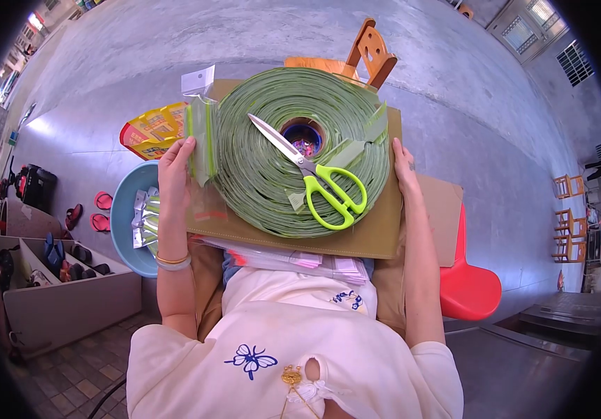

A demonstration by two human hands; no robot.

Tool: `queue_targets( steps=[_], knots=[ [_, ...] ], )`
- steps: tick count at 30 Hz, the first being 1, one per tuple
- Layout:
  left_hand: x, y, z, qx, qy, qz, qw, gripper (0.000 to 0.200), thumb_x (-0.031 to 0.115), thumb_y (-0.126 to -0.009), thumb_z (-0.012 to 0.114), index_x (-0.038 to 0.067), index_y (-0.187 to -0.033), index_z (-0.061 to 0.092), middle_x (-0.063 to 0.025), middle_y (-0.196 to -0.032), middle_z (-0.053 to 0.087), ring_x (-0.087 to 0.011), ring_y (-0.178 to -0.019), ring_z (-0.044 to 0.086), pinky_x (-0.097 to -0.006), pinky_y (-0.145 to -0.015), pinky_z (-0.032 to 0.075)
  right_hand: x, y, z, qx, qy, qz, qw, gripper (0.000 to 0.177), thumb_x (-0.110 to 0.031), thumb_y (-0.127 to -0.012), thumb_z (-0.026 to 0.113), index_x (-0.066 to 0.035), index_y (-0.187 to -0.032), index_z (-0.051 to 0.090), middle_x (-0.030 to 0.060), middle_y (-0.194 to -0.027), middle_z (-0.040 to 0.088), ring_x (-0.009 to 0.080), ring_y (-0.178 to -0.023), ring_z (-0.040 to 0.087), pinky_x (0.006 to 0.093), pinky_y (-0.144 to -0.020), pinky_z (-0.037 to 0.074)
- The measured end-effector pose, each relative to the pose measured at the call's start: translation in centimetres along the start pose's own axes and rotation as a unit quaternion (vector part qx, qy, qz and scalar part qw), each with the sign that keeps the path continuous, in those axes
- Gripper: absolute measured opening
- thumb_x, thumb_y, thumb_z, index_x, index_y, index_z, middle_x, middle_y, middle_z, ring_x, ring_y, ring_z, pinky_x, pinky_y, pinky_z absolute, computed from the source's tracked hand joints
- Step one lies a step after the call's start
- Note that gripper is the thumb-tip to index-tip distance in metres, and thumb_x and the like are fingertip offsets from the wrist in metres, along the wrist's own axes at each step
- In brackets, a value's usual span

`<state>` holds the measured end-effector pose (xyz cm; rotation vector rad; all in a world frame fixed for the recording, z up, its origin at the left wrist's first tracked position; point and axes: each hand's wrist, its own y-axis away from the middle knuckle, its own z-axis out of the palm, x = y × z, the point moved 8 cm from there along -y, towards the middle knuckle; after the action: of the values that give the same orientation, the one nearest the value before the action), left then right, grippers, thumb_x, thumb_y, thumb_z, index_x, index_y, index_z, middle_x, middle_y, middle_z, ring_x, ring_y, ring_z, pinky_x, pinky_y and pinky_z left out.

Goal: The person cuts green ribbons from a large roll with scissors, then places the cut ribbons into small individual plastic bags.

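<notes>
A large coil of flat green strip (258,188) lies on an olive board (377,237) over my lap. Green-handled scissors (335,192) rest across the coil, blades towards the upper left. Inside the coil's core is a blue container (305,134) with small colourful bits. My left hand (177,157) is closed at the board's left edge, its fingertips beside a clear packet of green strips (203,133); what it grips is unclear. My right hand (404,164) holds the board's right edge. Clear plastic packets (293,260) lie between the board and my waist.
A blue basin (124,220) with packets stands at the left, near a yellow and red bag (150,133). Beyond are slippers (101,211) and a shoe rack (70,300). A wooden chair (370,56) stands ahead; a red chair (472,286) and cardboard (440,216) are right.
</notes>
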<state>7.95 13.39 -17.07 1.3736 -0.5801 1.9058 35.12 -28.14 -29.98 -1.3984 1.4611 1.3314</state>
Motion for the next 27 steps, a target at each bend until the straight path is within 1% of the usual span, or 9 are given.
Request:
queue_targets(
  steps=[8, 11, 13, 17, 20, 21, 23, 26, 27],
  knots=[
    [-0.3, -0.3, 0.2, -0.011, 0.001, -0.018, 1.0, 0.017, 0.014, -0.088, 0.056, 0.0, -0.095, 0.06, -0.0016, -0.088, 0.061, -0.0052, -0.078, 0.056, -0.0204, -0.071, 0.044, -1.2, 1.3, 0.2, -0.012, -0.056, 0.005, 0.998, 0.055, -0.044, -0.09, 0.046, 0.007, -0.109, 0.053, 0.0126, -0.1, 0.059, 0.0169, -0.09, 0.053, 0.0293, -0.08, 0.042],
    [-0.1, -0.3, 0.4, 0.003, -0.005, -0.008, 1.0, 0.017, 0.014, -0.088, 0.056, 0.0, -0.095, 0.06, -0.0016, -0.088, 0.061, -0.005, -0.078, 0.055, -0.0199, -0.071, 0.044, -1.0, 1.1, 0.1, 0.001, -0.036, 0.003, 0.999, 0.055, -0.044, -0.09, 0.046, 0.007, -0.108, 0.054, 0.0126, -0.1, 0.059, 0.0165, -0.09, 0.053, 0.0286, -0.08, 0.042],
    [0.6, -0.3, 0.8, -0.011, -0.002, 0.026, 1.0, 0.016, 0.014, -0.088, 0.056, 0.0, -0.094, 0.06, -0.0014, -0.088, 0.061, -0.0047, -0.078, 0.055, -0.0195, -0.071, 0.044, -0.9, 0.6, 0.3, -0.012, -0.036, 0.002, 0.999, 0.056, -0.044, -0.089, 0.046, 0.008, -0.107, 0.054, 0.0129, -0.1, 0.059, 0.017, -0.09, 0.054, 0.0292, -0.08, 0.042],
    [2.3, 1.3, 2.0, -0.004, 0.007, 0.058, 0.998, 0.015, 0.014, -0.088, 0.055, 0.001, -0.091, 0.059, -0.0006, -0.085, 0.061, -0.0039, -0.077, 0.055, -0.0186, -0.069, 0.043, 0.1, 0.4, 0.4, -0.025, -0.036, 0.037, 0.998, 0.057, -0.046, -0.089, 0.046, 0.008, -0.106, 0.055, 0.0147, -0.099, 0.06, 0.0187, -0.091, 0.054, 0.0298, -0.08, 0.042],
    [3.2, 3.2, 4.3, -0.017, 0.021, 0.026, 0.999, 0.014, 0.015, -0.088, 0.055, 0.001, -0.088, 0.059, -0.0002, -0.082, 0.06, -0.0038, -0.073, 0.055, -0.018, -0.067, 0.044, -0.3, -0.1, -0.4, -0.016, 0.035, 0.007, 0.999, 0.058, -0.046, -0.089, 0.046, 0.009, -0.107, 0.054, 0.0164, -0.098, 0.06, 0.0202, -0.091, 0.054, 0.0299, -0.08, 0.043],
    [2.6, 3.6, 4.8, -0.04, 0.018, -0.002, 0.999, 0.014, 0.015, -0.088, 0.055, 0.001, -0.088, 0.059, -0.0002, -0.081, 0.06, -0.0039, -0.072, 0.055, -0.0181, -0.066, 0.044, -1.5, 0.1, -1.4, 0.052, 0.097, -0.067, 0.992, 0.056, -0.044, -0.089, 0.046, 0.009, -0.107, 0.054, 0.0166, -0.098, 0.059, 0.0207, -0.092, 0.054, 0.0303, -0.08, 0.043],
    [1.4, 4.4, 5.9, -0.086, 0.015, -0.052, 0.995, 0.015, 0.015, -0.089, 0.055, 0.001, -0.088, 0.059, -0.0002, -0.08, 0.061, -0.004, -0.07, 0.056, -0.0182, -0.064, 0.045, -6.0, 2.1, -2.6, 0.185, 0.212, -0.218, 0.935, 0.053, -0.041, -0.089, 0.047, 0.008, -0.108, 0.054, 0.0171, -0.099, 0.059, 0.0217, -0.093, 0.054, 0.0311, -0.081, 0.044],
    [-1.1, 5.2, 7.8, -0.156, 0.017, -0.075, 0.985, 0.016, 0.015, -0.09, 0.053, 0.0, -0.094, 0.056, -0.003, -0.081, 0.063, -0.0048, -0.07, 0.058, -0.0182, -0.062, 0.046, -14.0, 8.4, -1.3, 0.169, 0.098, -0.317, 0.928, 0.04, -0.03, -0.09, 0.048, 0.005, -0.108, 0.055, 0.0136, -0.095, 0.061, 0.0185, -0.089, 0.056, 0.0293, -0.079, 0.045],
    [-1.3, 5.4, 8.5, -0.157, 0.006, -0.079, 0.984, 0.017, 0.015, -0.09, 0.052, 0.0, -0.099, 0.054, -0.004, -0.082, 0.063, -0.0052, -0.07, 0.058, -0.0181, -0.061, 0.047, -15.7, 9.9, -0.2, 0.114, 0.072, -0.308, 0.942, 0.036, -0.027, -0.091, 0.047, 0.004, -0.107, 0.056, 0.012, -0.093, 0.061, 0.0168, -0.086, 0.057, 0.0278, -0.076, 0.045]
  ],
)
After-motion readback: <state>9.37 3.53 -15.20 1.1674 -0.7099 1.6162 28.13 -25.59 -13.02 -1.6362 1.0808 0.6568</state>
